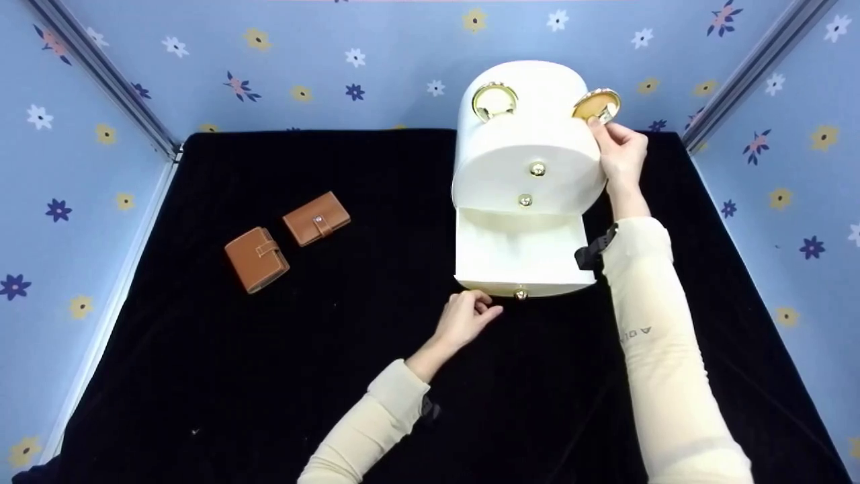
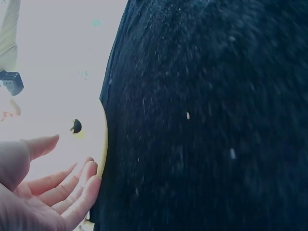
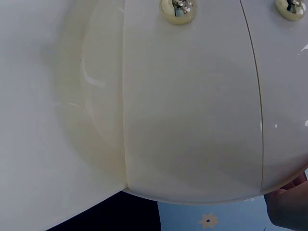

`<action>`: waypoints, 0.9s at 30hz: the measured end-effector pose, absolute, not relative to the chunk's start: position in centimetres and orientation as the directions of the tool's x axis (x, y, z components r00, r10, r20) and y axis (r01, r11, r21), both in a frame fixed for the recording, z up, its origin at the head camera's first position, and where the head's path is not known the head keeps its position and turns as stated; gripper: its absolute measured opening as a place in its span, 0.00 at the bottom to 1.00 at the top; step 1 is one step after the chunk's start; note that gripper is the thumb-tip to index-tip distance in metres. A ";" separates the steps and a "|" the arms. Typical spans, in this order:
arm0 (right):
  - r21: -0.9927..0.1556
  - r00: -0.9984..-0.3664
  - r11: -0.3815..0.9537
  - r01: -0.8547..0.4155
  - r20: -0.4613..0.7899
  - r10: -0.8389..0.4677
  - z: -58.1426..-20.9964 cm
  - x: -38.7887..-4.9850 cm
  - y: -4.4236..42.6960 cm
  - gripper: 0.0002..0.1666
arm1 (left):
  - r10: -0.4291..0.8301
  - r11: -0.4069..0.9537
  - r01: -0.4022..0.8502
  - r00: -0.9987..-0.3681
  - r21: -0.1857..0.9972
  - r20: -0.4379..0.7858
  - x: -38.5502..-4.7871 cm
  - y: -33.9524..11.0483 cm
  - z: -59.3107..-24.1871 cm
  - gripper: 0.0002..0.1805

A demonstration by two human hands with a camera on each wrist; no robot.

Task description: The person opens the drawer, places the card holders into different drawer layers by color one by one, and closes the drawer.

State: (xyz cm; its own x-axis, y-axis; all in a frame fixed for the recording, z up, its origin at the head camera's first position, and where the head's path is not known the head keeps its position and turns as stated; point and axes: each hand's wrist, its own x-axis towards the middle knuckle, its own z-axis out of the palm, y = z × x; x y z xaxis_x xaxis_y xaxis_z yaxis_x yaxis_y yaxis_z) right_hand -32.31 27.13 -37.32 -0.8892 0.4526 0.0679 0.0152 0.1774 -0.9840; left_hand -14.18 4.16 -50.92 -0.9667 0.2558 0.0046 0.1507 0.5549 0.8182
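Right grip (image 3: 291, 204) partly beyond the right wrist view's right edge

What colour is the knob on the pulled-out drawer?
The knob is shiny gold, showing best in the head view.

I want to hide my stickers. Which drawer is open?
The bottom drawer, the one by the left hand. It is pulled out, while the middle drawer and top drawer are shut.
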 end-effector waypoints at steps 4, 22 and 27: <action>-0.985 -0.890 0.170 0.009 0.069 0.451 -37.3 -32.3 27.1 0.14 | 0.258 0.592 0.165 -0.966 0.789 0.008 -14.0 2.9 -50.7 0.14; -0.987 -0.888 0.160 0.000 0.073 0.454 -37.3 -32.2 27.1 0.13 | 0.172 0.693 0.154 -0.984 0.705 0.045 -14.5 -3.9 -50.4 0.13; -0.989 -0.889 0.147 -0.006 0.073 0.452 -37.2 -32.2 27.0 0.11 | 0.110 0.729 0.114 -0.993 0.675 0.048 -15.1 -6.0 -50.3 0.13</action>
